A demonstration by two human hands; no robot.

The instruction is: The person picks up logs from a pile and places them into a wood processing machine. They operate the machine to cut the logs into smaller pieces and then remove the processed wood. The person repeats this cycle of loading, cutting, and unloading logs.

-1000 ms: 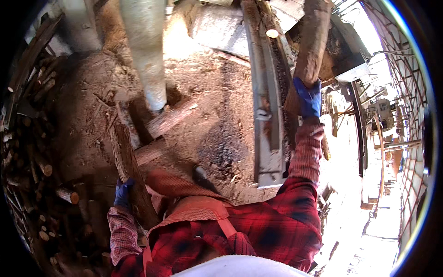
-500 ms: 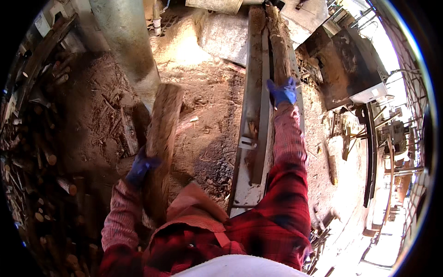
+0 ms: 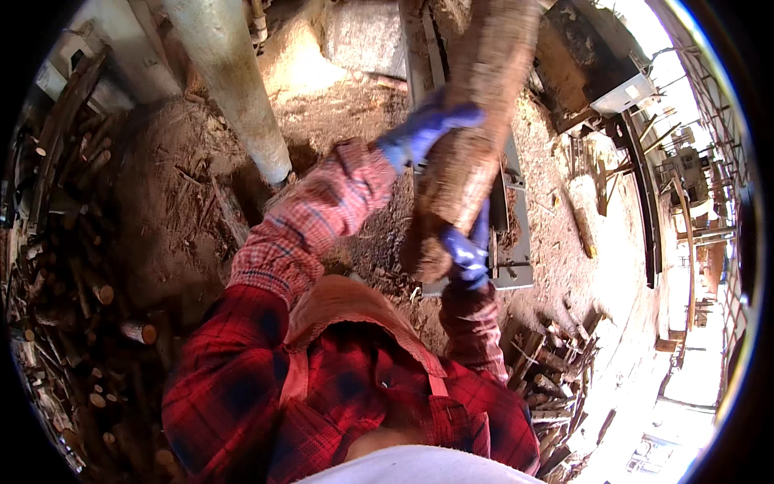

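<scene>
A thick, rough-barked log [image 3: 472, 153] slants across the view, its cut near end tilted toward me and its far end running out past the top edge. My left hand [image 3: 427, 133], in a blue-purple glove, grips its left side with the thumb across the top. Close to the near end, my right hand [image 3: 466, 256], gloved the same way, holds the log from the right, with some fingers hidden. Beneath the log lies a long metal machine bed [image 3: 516, 242], largely covered by it. Motion blurs the log and my left hand.
Many cut logs are piled at the left [image 3: 101, 294], and split sticks [image 3: 556, 379] lie at the lower right. A pale post [image 3: 234, 89] rises at the upper left. Beyond the bed stands a dark, box-like metal unit [image 3: 580, 64]. Bark litters the dirt floor [image 3: 161, 202].
My left hand has swung from the left, where it held a piece of wood, over to the right. My right hand has drawn back toward me. Both now grip one log above the metal bed.
</scene>
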